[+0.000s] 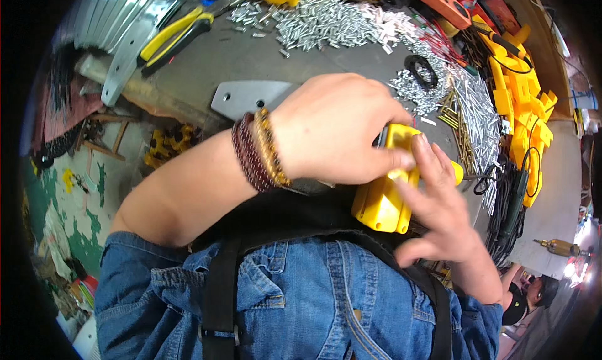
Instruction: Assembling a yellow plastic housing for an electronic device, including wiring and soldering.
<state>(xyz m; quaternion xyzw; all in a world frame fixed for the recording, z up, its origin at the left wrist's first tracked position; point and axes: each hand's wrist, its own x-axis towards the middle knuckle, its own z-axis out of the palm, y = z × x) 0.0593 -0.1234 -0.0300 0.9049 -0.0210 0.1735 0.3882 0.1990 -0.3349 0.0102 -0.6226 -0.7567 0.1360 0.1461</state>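
My left hand [348, 125], with beaded bracelets on its wrist, reaches across my front and is closed on a yellow plastic housing [384, 203]. The housing is box-shaped with small holes at its near end, and it is tilted. From under that hand a flat grey metal plate [241, 99] sticks out to the left, with two round holes; whether it joins the housing is hidden. My right hand [442, 216], a little blurred, is at the housing's right side. Its fingers are stretched and apart, the fingertips at the housing's upper part. A yellow knob-like part [458, 173] shows behind it.
On the grey bench lie a heap of short metal pins [313, 24], yellow-handled pliers [175, 40], a black ring [421, 71] and long rivets [480, 109]. More yellow housings [523, 90] line the right, near an orange meter [441, 2]. Another person [525, 300] is at the lower right.
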